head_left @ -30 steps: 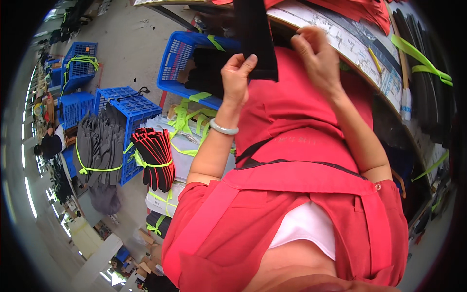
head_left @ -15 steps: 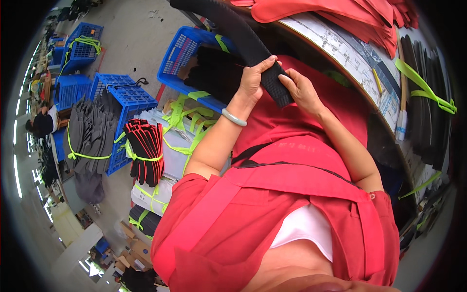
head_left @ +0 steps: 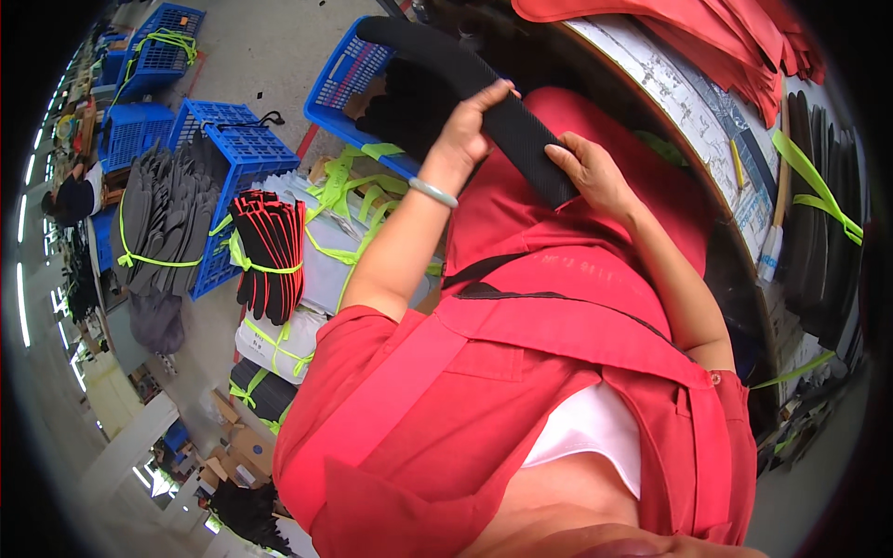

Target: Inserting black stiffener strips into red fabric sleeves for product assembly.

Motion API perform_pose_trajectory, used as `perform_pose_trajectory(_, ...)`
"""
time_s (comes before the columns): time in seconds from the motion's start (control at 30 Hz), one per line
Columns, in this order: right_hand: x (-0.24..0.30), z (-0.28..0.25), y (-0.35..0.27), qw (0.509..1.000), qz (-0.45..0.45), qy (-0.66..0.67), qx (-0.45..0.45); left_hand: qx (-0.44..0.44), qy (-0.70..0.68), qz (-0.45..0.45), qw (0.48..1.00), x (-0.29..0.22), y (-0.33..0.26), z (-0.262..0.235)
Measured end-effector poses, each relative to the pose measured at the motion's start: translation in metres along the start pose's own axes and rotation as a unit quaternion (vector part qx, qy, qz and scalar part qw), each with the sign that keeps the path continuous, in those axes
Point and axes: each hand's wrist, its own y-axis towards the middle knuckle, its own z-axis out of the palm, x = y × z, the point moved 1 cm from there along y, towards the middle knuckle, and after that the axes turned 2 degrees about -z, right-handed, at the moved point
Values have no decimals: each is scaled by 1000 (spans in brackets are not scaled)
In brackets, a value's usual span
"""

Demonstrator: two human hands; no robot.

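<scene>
A long black strip of ribbed fabric or foam stretches between my hands over the lap of my red apron, its far end curving out over the blue crate. My left hand grips the strip near its middle, thumb on top. Close to the strip's near end, my right hand pinches its right edge between thumb and fingers. Inside the crate, below the strip's far end, lie more black pieces.
A worn white worktable curves along my right, carrying red cut pieces, a yellow pencil-like stick and tied black strips. At my left are red-edged black bundles, grey bundles and another blue crate.
The black strip has swung lower at its far end, which now shows over the crate. My left hand has shifted slightly left and its grip has loosened somewhat. The view has tilted a little.
</scene>
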Motion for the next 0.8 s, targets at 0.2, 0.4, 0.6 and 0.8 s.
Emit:
perform_pose_trajectory(0.2,24,-7,-33,997,35,-54,37,-20,-60,59,996,-37,17,-58)
perform_pose_trajectory(0.4,21,-23,-58,995,78,-23,66,-183,-32,221,957,-110,32,-159)
perform_pose_trajectory(0.6,-6,-7,11,997,40,-67,-8,-115,-134,104,979,-33,12,-135)
perform_pose_trajectory(0.8,-12,19,94,987,34,-149,-43,-16,-28,10,999,47,-55,-5)
